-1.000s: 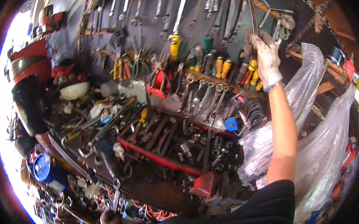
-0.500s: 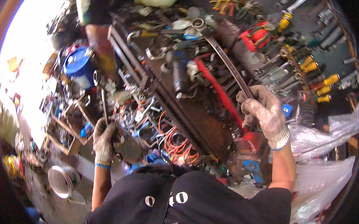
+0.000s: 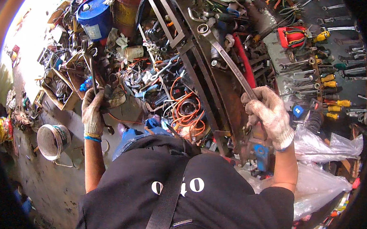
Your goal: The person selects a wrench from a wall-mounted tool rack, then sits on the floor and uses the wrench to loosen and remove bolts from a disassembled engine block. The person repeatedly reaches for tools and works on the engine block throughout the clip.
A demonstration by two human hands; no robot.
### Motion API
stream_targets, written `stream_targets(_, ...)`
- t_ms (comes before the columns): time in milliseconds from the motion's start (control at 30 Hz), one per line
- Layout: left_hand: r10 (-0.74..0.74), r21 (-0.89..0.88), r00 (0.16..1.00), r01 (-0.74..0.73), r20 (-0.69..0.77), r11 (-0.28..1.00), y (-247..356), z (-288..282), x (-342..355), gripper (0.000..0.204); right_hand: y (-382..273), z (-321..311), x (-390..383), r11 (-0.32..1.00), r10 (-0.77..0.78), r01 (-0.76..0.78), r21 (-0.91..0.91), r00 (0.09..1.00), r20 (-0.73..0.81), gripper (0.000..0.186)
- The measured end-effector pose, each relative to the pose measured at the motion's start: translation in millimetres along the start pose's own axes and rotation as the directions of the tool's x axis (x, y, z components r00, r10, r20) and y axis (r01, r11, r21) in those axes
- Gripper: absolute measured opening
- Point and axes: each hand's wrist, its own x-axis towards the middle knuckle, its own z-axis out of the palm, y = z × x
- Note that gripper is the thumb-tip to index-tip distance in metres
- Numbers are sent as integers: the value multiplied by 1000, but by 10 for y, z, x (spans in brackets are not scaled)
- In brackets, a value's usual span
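Observation:
My right hand (image 3: 271, 116), in a pale knit work glove, is closed round the lower end of a long combination wrench (image 3: 230, 62). Its ring end points up and to the left, above the cluttered workbench (image 3: 227, 104). On the left my left hand (image 3: 92, 114), gloved the same way, grips a darker, shorter wrench (image 3: 92, 67) that stands nearly upright from the fist. The part of each wrench inside the glove is hidden. Beyond the long wrench lies a red bar-like tool (image 3: 244, 60) on the bench.
A steel frame (image 3: 201, 78) runs along the bench's left edge. Orange hose (image 3: 177, 108) coils among loose parts. A blue drum (image 3: 91, 14) stands at the far left, a white bucket (image 3: 51, 141) on the floor. Yellow-handled screwdrivers (image 3: 334, 84) and a red pouch (image 3: 291, 37) lie right.
The view has shifted, so bench and floor items sit elsewhere in it. My left hand is higher and slightly farther left with its wrench. My right hand still grips the long wrench.

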Motion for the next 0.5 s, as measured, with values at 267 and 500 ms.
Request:
stream_targets(267,-39,5,998,40,-44,999,-119,-229,-1,26,0,157,-34,999,26,-25,-44,1000,6,25)
stream_targets(500,-38,-47,999,37,-12,998,-140,-227,34,25,-20,201,-36,997,51,-48,-67,998,36,24)
